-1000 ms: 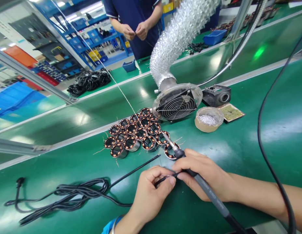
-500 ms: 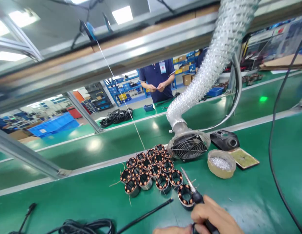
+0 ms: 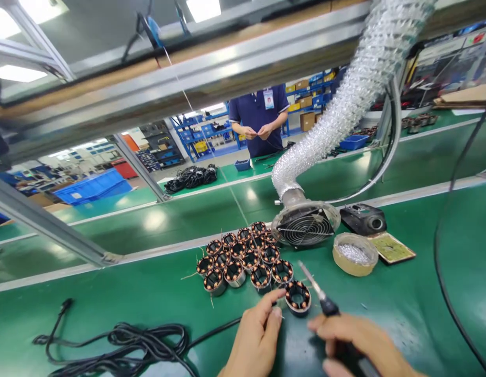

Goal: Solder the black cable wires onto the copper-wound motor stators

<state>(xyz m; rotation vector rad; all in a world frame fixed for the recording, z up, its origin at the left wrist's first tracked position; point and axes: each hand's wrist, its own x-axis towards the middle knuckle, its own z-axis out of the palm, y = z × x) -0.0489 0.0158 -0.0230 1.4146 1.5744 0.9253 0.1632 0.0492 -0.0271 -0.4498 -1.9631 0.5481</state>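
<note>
My right hand point(image 3: 356, 337) is wrapped around the dark handle of a soldering iron point(image 3: 316, 283), its metal tip pointing up and left. My left hand point(image 3: 256, 335) is closed over the end of a black cable point(image 3: 217, 330), and a small pale tip shows beside the thumb. Its index fingertip reaches the near-left side of a single motor stator point(image 3: 298, 298) with copper windings. That stator stands slightly in front of a cluster of several similar stators point(image 3: 234, 273), some with loose wire ends sticking out.
Behind the stators stands a round fume-extractor fan point(image 3: 306, 230) on a silver duct point(image 3: 306, 152). To its right are a tape-like ring point(image 3: 355, 254) holding shiny material, a sponge tray point(image 3: 392, 247) and a black holder point(image 3: 363, 219). A co-worker point(image 3: 261, 118) stands across the line.
My left hand has come up to the cable end and the front stator. The soldering iron has moved off that stator to the right. The view has shifted slightly.
</note>
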